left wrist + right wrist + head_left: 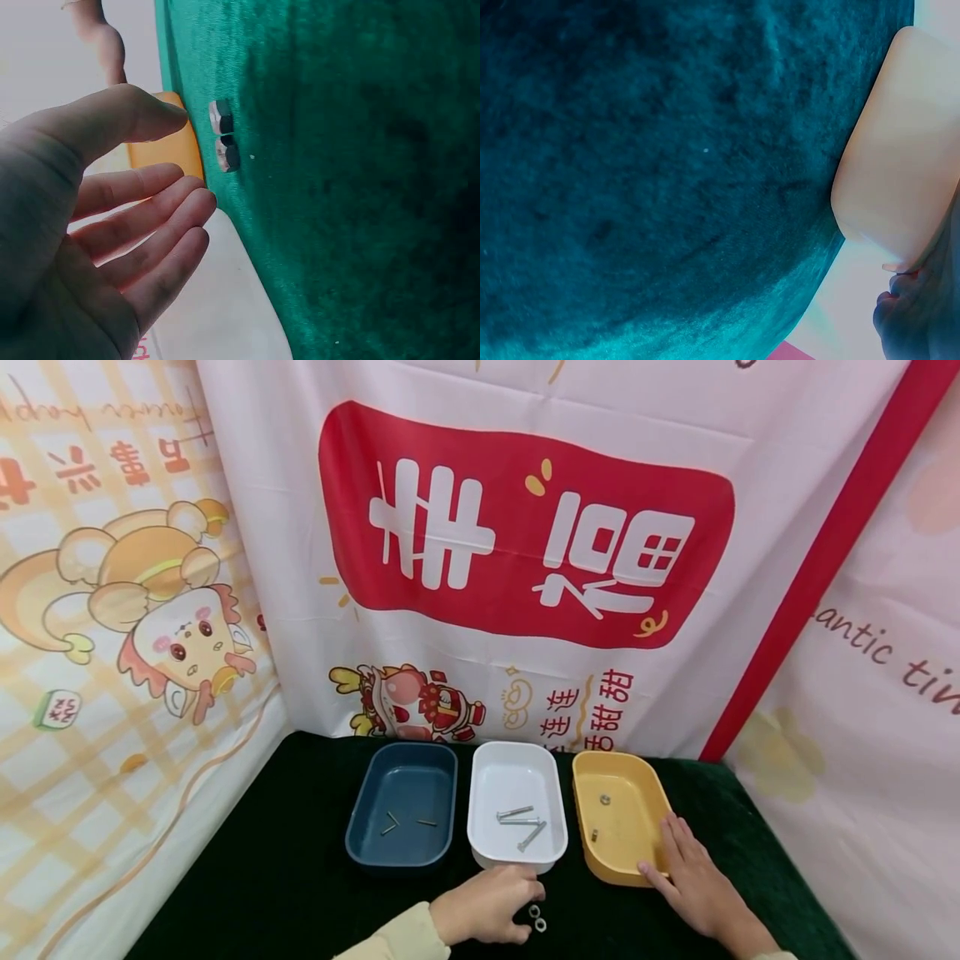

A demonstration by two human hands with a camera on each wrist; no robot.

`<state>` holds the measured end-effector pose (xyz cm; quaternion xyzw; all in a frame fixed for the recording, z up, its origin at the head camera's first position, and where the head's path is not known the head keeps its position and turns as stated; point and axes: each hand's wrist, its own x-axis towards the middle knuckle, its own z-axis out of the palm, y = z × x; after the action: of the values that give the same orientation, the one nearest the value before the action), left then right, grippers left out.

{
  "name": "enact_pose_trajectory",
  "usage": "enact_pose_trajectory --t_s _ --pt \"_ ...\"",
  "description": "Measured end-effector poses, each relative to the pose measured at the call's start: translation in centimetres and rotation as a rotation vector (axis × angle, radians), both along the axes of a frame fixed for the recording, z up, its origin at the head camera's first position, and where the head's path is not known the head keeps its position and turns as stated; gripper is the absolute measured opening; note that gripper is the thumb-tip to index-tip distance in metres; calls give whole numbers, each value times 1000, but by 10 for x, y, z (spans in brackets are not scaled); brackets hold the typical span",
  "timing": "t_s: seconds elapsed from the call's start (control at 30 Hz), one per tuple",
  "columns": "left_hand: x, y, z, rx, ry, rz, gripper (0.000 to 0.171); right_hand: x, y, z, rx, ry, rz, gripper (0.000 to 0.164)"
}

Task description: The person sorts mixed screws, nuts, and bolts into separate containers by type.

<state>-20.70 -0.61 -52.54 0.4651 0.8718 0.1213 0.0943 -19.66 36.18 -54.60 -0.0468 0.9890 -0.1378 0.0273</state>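
Observation:
Two hex nuts, one nut (pixel 534 911) just behind the other nut (pixel 541 925), lie on the dark green cloth in front of the white tray. My left hand (pixel 491 902) hovers beside them, its thumb and loosely bent fingers apart. In the left wrist view that hand (pixel 112 225) has nothing between thumb and fingers, and the nuts (pixel 225 136) sit beyond its fingertips. At the yellow tray (pixel 626 867), my right hand (pixel 697 877) touches the right front corner, fingers extended along the side and thumb at the front rim. Two small metal pieces, one a nut (pixel 604 799), lie inside.
The white tray (pixel 517 768) holds several bolts (pixel 532 835). Left of it, a dark blue tray (pixel 401 852) contains several thin short metal pieces (pixel 427 822). All three trays stand in a row on the green cloth (pixel 300 860), before a printed curtain (pixel 525 693).

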Motion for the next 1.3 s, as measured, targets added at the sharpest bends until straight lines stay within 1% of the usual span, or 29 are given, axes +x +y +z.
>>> enact_pose_trajectory --t_s 0.13,0.4,0.53,0.67,0.8,1.0,1.17,1.23,1.3 --pt "0 1 -5 -5 24 -5 36 0 -1 -1 -1 -3 4 104" --pt "-2 8 -10 -16 93 -37 31 1 -1 0 0 7 1 104" --pt "0 12 -13 -34 85 -28 30 2 -2 -1 0 -1 3 103" --pt "1 17 -15 -37 99 -14 28 3 -1 0 -1 12 5 103" --pt "1 19 -16 -22 118 -15 23 3 -2 2 -7 22 5 102" --pt "0 19 -16 7 91 -20 20 5 -2 4 -4 15 6 103" --pt "-2 15 -13 -1 1 -46 19 4 -2 3 1 7 1 103" --pt "-1 14 -11 -24 -42 -48 19 3 -1 3 2 6 1 103" --pt "-1 12 -9 -44 -68 -48 19 3 -1 3 3 9 1 103"
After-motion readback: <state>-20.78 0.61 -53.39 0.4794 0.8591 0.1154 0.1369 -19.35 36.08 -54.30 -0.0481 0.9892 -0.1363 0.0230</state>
